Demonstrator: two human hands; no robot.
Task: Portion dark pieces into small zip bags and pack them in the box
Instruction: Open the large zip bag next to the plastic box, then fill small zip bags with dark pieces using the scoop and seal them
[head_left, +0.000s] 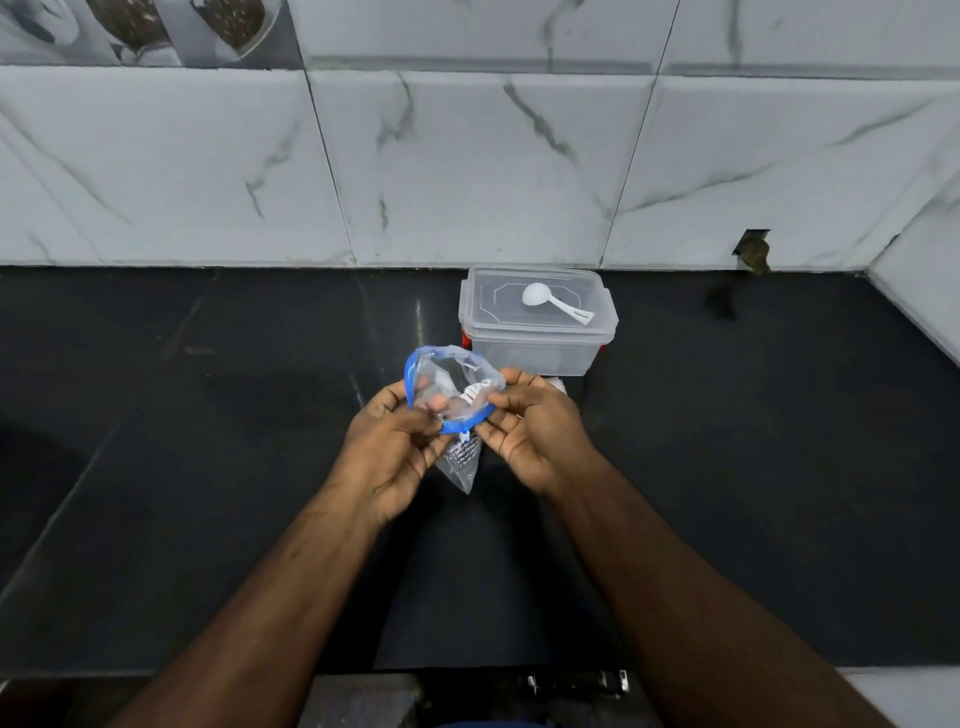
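A small clear zip bag (457, 387) with a blue zip rim is held above the black counter, its mouth spread wide. My left hand (395, 447) pinches the rim's left side, with fingers showing through the plastic. My right hand (530, 426) pinches the rim's right side. The bag's printed lower corner hangs between my hands. A clear plastic box (537, 338) with its lid on stands just behind the bag, near the wall. A white scoop (553, 303) lies on the lid. No dark pieces are plainly visible.
The black counter (208, 441) spreads to both sides and ends at a marble-tiled wall (467, 166). A tile corner at the back right has a broken hole (753, 252). Something pale lies beside the box, behind my right hand (557, 384).
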